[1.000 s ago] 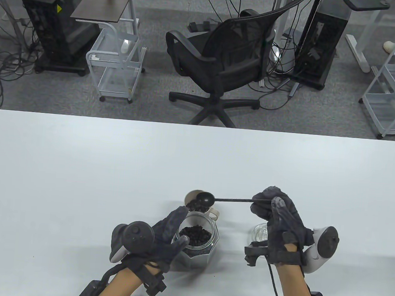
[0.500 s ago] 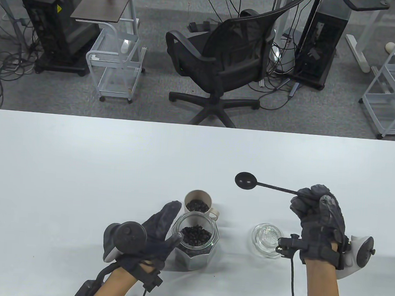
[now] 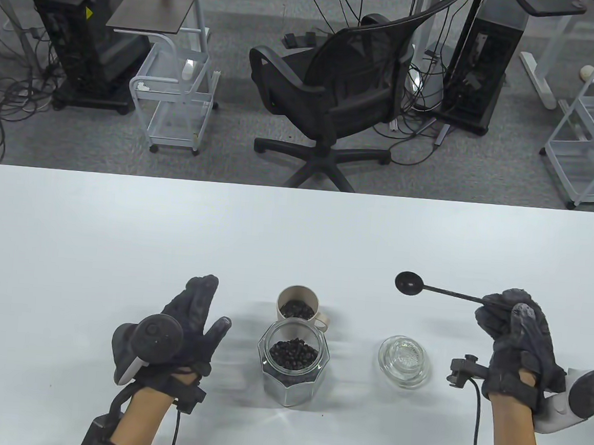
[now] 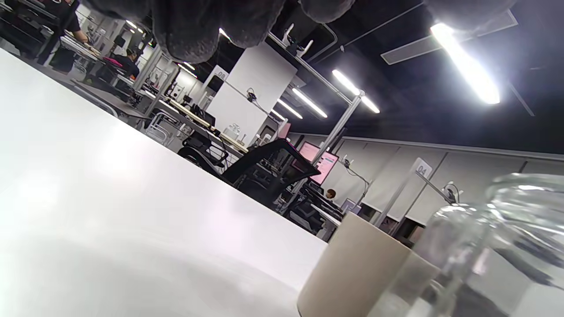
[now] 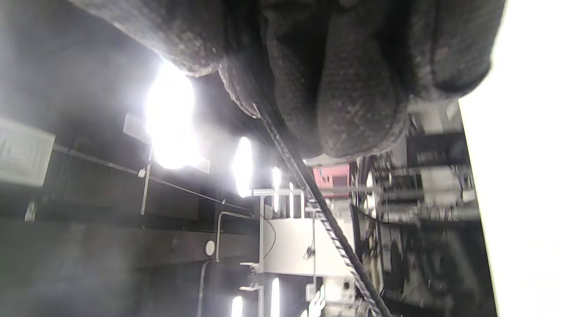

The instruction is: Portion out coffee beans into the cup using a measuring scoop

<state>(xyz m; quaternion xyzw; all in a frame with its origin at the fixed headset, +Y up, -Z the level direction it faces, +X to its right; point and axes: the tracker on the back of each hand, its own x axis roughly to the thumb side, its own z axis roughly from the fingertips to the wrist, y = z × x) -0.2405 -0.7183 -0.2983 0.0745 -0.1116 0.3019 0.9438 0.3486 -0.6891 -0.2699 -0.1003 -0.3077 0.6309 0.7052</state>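
From above, my right hand [image 3: 517, 332] was curled round the far end of the measuring scoop [image 3: 438, 290], its handle pinched in my fingers and its small black bowl held above the counter [image 3: 122, 229], well to the right of the cup [image 3: 298, 305]; the cup stood just behind the glass jar [image 3: 294, 361], both holding coffee beans [image 3: 294, 356], and the jar's glass lid [image 3: 404, 361] lay between the jar and my right hand; my left hand [image 3: 186, 327] hovered spread and empty, to the left of the jar and apart from it; I judged the scoop light and stiff, best held at the handle's tip for reach, though loose beans would roll off if I tilted it; the jar looked heavy, smooth and breakable, better steadied by its faceted sides. From my left wrist, the cup's pale wall [image 4: 357, 268] and the jar's clear shoulder [image 4: 493, 246] stood touching or nearly so; I could not tell which; my fingertips [image 4: 211, 26] hung free at the top. From my right wrist, my fingers [image 5: 352, 88] wrapped the ridged handle [image 5: 330, 229], which ran off toward the bottom edge.
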